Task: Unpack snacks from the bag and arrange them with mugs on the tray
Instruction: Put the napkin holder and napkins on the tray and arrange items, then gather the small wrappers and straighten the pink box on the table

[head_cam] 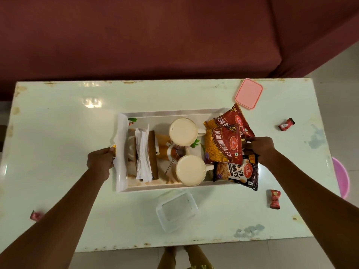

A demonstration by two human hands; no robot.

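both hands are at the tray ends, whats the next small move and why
Probably lift the tray level. The left hand grips its left handle, the right hand is at the packet-covered right end, and two full mugs could spill if it tilts.

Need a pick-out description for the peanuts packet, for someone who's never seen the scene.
Start at the white tray in the middle of the pale table. At its right end, by the right hand, snack packets are piled. The salted peanuts packet is the nearest one, overhanging the tray's right corner: dark, almost black, with a peanut picture, while the two Aloo Bhujia packets beyond it are red and yellow.
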